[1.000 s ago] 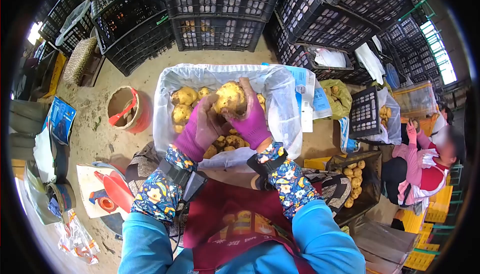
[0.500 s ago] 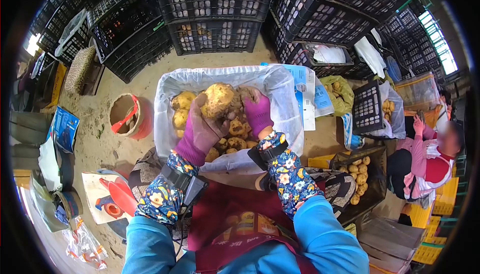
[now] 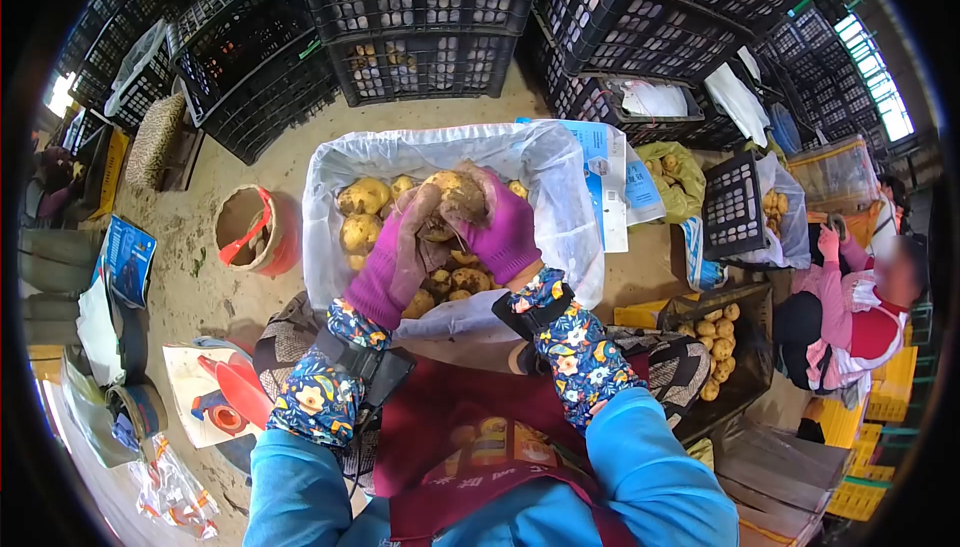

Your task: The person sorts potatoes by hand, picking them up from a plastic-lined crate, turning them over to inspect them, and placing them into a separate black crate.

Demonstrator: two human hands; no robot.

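Observation:
Both my hands wear purple gloves caked with soil, and they are together above a box lined with white plastic (image 3: 560, 172). A soil-smeared yellow potato (image 3: 447, 183) is between them. My left hand (image 3: 398, 247) closes round the near-left side of it. From the right, my right hand (image 3: 498, 232) is wrapped over it, its dirty fingers hiding part of the skin. More potatoes (image 3: 364, 196) lie in the box beneath and around my hands, several with dark soil patches.
Left of the box stands a bucket (image 3: 285, 237) with a red handle. Black crates (image 3: 420, 67) are stacked beyond. At right are a crate of potatoes (image 3: 715, 347), a green bag of potatoes (image 3: 672, 175) and a seated person in pink sleeves (image 3: 835, 312).
My right hand has come in from the right and now grips the potato along with my left. The potato has been lowered slightly and turned, and the view has shifted a little.

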